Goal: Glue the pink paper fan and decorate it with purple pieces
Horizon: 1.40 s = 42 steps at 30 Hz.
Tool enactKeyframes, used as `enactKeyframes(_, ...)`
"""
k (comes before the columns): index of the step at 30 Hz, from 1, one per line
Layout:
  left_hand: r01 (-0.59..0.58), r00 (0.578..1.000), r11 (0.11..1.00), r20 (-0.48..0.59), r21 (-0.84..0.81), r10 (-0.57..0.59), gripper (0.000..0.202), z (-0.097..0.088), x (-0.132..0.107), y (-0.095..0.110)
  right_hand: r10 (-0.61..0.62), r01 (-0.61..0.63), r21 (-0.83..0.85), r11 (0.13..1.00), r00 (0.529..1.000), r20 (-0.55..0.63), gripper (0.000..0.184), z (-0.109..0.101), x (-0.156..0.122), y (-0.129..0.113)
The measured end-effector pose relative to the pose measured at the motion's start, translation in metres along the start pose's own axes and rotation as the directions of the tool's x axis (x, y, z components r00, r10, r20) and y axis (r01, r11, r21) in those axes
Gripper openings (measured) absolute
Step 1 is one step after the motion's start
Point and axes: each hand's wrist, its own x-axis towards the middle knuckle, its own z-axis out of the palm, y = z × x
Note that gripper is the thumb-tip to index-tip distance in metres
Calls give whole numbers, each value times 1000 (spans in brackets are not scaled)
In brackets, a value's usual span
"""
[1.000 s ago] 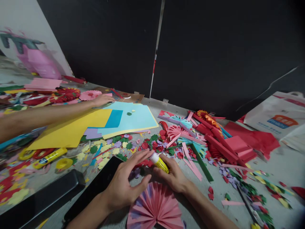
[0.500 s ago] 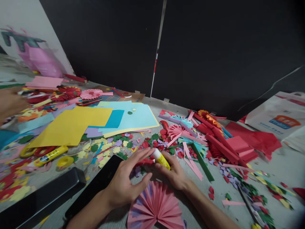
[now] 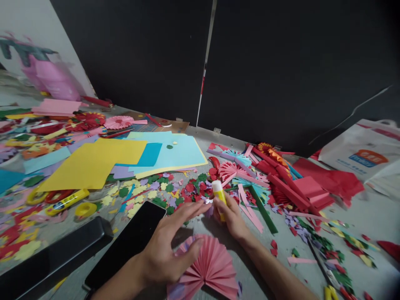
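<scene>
A yellow glue stick (image 3: 220, 195) with its white end up stands nearly upright in my right hand (image 3: 234, 216), the fingers closed round it. My left hand (image 3: 168, 241) is open, its fingers stretched toward the glue stick and its thumb apart. A small whitish bit (image 3: 208, 201) shows at the left fingertips; I cannot tell what it is. Below both hands lies a pink pleated paper fan (image 3: 212, 266), with the left thumb over its upper left part. A black phone (image 3: 128, 241) lies partly under my left forearm.
Yellow paper (image 3: 90, 162) and light blue sheets (image 3: 184, 152) lie ahead, with paper scraps (image 3: 200, 187) strewn around. A black case (image 3: 59, 258) is at left, scissors (image 3: 325, 266) at lower right. A white bag (image 3: 359, 150) stands at right, pink spray bottles (image 3: 56, 79) at far left.
The glue stick has tipped more upright and shifted right and up in my right hand. My left fingers stay stretched out. Another person's hand at the far left has gone out of view.
</scene>
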Motion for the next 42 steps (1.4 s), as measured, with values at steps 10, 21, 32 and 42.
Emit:
enactKeyframes(10, 181, 952, 416, 52, -891, -302, 44, -4, 15, 17, -132, 133, 6, 991, 989, -62, 21, 3, -3, -2)
enactKeyframes(21, 245, 891, 419, 34, -874, -452, 39, -13, 19, 15, -153, 133, -239, 962, 986, -70, 25, -1, -6, 3)
enactKeyframes(32, 247, 912, 475, 38, -845, -408, 43, -14, 18, 14, -149, 93, -351, 932, 980, -136, 29, -7, -8, 6)
enactKeyframes(42, 250, 927, 668, -25, -701, -373, 40, -5, 16, 14, -225, 29, -508, 861, 917, -328, 15, -7, -72, -24)
